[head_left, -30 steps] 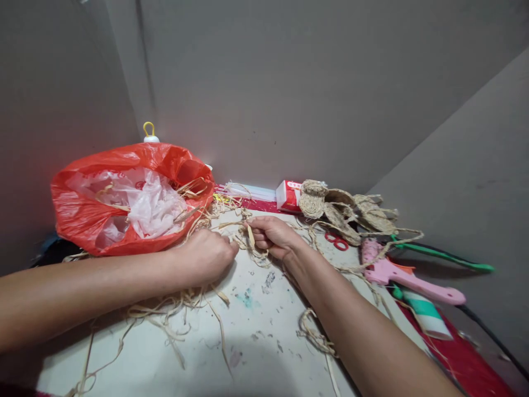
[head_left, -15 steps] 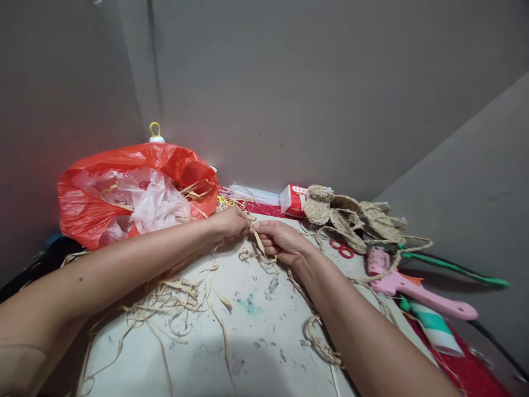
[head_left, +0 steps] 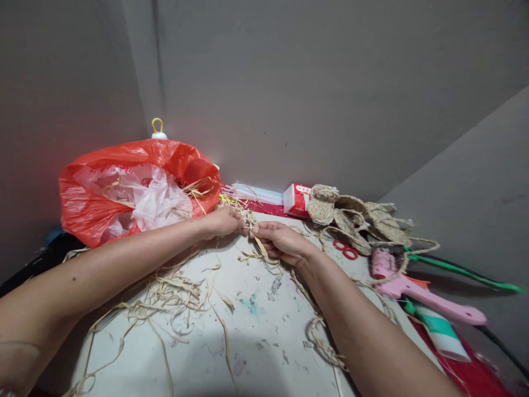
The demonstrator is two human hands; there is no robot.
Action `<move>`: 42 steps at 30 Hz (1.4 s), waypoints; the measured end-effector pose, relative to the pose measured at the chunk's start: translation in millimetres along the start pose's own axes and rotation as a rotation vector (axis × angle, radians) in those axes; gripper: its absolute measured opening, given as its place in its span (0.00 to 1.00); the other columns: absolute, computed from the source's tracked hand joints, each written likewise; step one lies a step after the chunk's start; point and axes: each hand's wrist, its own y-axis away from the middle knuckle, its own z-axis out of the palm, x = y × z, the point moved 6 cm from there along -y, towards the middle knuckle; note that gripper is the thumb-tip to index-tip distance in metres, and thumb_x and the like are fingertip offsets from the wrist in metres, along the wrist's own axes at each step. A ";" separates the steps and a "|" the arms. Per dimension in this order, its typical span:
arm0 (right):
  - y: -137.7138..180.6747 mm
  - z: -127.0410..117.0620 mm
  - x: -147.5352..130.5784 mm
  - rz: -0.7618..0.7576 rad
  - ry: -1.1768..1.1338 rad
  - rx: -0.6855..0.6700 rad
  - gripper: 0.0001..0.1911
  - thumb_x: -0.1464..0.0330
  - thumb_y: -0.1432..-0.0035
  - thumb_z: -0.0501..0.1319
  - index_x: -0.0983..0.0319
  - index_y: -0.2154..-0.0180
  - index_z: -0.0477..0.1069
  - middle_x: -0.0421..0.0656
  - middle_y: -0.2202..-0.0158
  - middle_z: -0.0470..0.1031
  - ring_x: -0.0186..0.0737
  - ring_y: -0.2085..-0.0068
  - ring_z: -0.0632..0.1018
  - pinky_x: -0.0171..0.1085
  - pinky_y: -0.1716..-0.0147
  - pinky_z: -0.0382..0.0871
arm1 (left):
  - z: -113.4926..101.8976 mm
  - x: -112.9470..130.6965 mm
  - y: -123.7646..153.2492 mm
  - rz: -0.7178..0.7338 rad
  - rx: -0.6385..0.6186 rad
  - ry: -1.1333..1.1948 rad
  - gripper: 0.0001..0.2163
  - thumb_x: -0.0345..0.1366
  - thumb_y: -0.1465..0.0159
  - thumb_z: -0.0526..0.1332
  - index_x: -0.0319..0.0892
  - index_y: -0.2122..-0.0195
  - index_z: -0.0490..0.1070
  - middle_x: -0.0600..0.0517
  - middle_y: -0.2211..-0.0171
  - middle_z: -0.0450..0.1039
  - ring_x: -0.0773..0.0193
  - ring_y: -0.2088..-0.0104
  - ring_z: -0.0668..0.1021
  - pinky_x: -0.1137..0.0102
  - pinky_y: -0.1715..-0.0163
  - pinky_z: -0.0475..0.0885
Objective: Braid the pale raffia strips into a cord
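The grip of the right hand (head_left: 285, 241) is pinched closed on a pale strip (head_left: 261, 247), thumb against finger. The left hand (head_left: 225, 221) has its fingertips pinched together too, on a thin strand (head_left: 247, 227) that runs between the two hands. It is too small to tell if that is part of the same strip. The strip is to the right of the red bag (head_left: 128, 149), apart from it, over the bench (head_left: 268, 336).

From here, I think the strip could snap or split if both hands tug hard, because it looks thin and dry. It could also slip out, since just the tips of the fingers have it. The loose pile (head_left: 182, 289) lies nearer the person than the bag does, by the left arm (head_left: 115, 262), so a moving arm could catch a long end and drag it. More straw (head_left: 199, 188) pokes out of the right side of the bag, near the left hand, and this could get mixed up with the strip.

The strip's long way runs on a slant. Its loose end points down, toward the person and away from the bag. Its other end goes up into the fingertips, where it is hidden.
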 end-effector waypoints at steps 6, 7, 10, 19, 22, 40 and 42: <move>-0.2 -0.8 -0.4 0.003 0.012 0.003 0.11 0.64 0.51 0.64 0.63 0.75 0.65 0.28 0.88 0.49 0.22 0.86 0.47 0.25 0.88 0.38 | -22.0 0.5 9.1 0.007 0.063 -0.204 0.08 0.32 0.42 0.55 0.39 0.75 0.71 0.57 0.87 0.59 0.71 0.86 0.61 0.75 0.84 0.54; -0.2 -0.6 -0.5 0.003 0.011 0.002 0.11 0.64 0.51 0.64 0.63 0.74 0.65 0.28 0.88 0.49 0.22 0.86 0.47 0.25 0.88 0.38 | -27.4 2.9 11.7 0.015 0.081 -0.258 0.07 0.30 0.44 0.56 0.39 0.78 0.70 0.56 0.87 0.61 0.71 0.85 0.63 0.74 0.83 0.56; -0.2 -0.2 -0.6 0.004 0.010 0.000 0.11 0.64 0.52 0.65 0.64 0.74 0.65 0.27 0.88 0.48 0.22 0.86 0.47 0.25 0.88 0.38 | -45.5 15.9 20.8 0.059 0.195 -0.413 0.05 0.26 0.48 0.57 0.39 0.80 0.70 0.53 0.83 0.66 0.67 0.80 0.68 0.72 0.76 0.60; 0.1 1.2 -0.6 0.000 0.001 -0.031 0.14 0.62 0.54 0.66 0.63 0.74 0.64 0.27 0.87 0.49 0.22 0.85 0.47 0.26 0.87 0.37 | -23.1 31.8 14.8 0.067 0.194 -0.139 0.05 0.24 0.48 0.57 0.37 0.74 0.72 0.52 0.75 0.71 0.67 0.73 0.71 0.74 0.71 0.63; 0.4 1.7 -1.5 -0.008 0.002 -0.044 0.14 0.63 0.54 0.66 0.63 0.74 0.63 0.27 0.87 0.48 0.22 0.85 0.46 0.26 0.87 0.37 | 2.6 19.3 2.0 -0.042 0.055 -0.018 0.07 0.27 0.44 0.56 0.37 0.78 0.70 0.53 0.82 0.68 0.70 0.81 0.69 0.75 0.79 0.62; 5.1 4.3 -6.5 -0.051 0.243 0.014 0.14 0.57 0.51 0.62 0.62 0.72 0.64 0.27 0.86 0.47 0.24 0.86 0.47 0.28 0.87 0.39 | 10.9 -5.9 -12.5 -0.014 -0.020 0.178 0.09 0.32 0.43 0.58 0.39 0.80 0.67 0.60 0.91 0.51 0.74 0.91 0.52 0.73 0.89 0.41; 5.6 4.2 -7.8 -0.075 0.320 0.047 0.13 0.58 0.49 0.59 0.61 0.72 0.64 0.28 0.86 0.47 0.26 0.86 0.48 0.29 0.87 0.40 | 11.5 -7.2 -13.1 -0.027 -0.041 0.196 0.09 0.33 0.43 0.57 0.39 0.79 0.69 0.60 0.91 0.51 0.74 0.91 0.51 0.73 0.88 0.41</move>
